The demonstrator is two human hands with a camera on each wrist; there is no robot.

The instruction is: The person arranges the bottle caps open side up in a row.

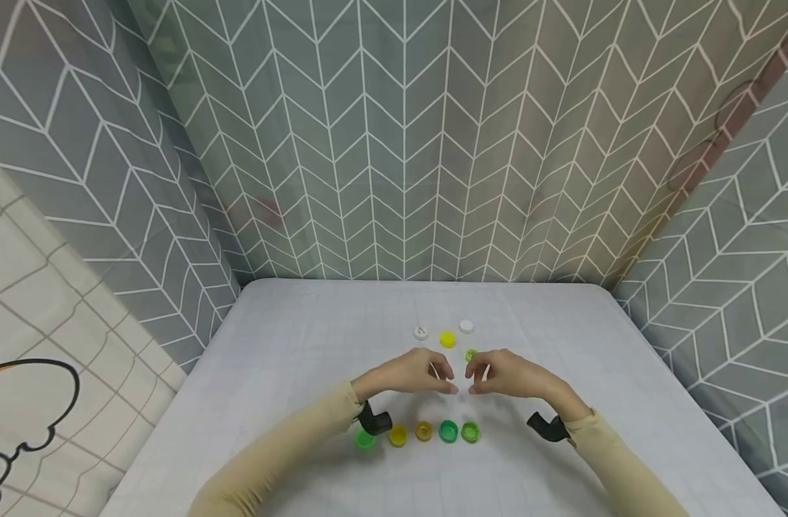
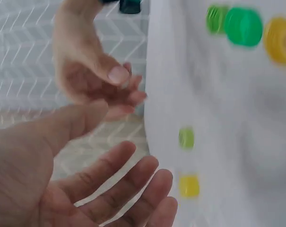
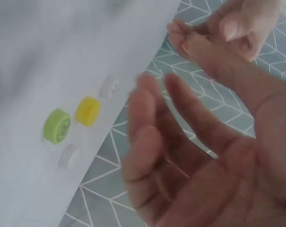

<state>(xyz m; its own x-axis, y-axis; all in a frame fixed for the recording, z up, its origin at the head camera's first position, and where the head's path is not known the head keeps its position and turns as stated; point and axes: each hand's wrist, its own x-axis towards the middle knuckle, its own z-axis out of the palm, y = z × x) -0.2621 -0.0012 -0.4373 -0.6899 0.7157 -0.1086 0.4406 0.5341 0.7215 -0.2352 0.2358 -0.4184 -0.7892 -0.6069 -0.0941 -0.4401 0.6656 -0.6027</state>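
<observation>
Small caps [image 1: 448,431] in greens, yellow and gold stand in a row on the white table [image 1: 291,330], nearest the person, while a light-green cap [image 3: 57,126], a yellow cap [image 3: 88,111] and two white caps [image 1: 466,327] lie beyond the hands. Between these groups hover the left hand [image 1: 423,371] and right hand [image 1: 513,373], facing each other just apart, each with loosely bent fingers, thumb spread away, holding nothing.
</observation>
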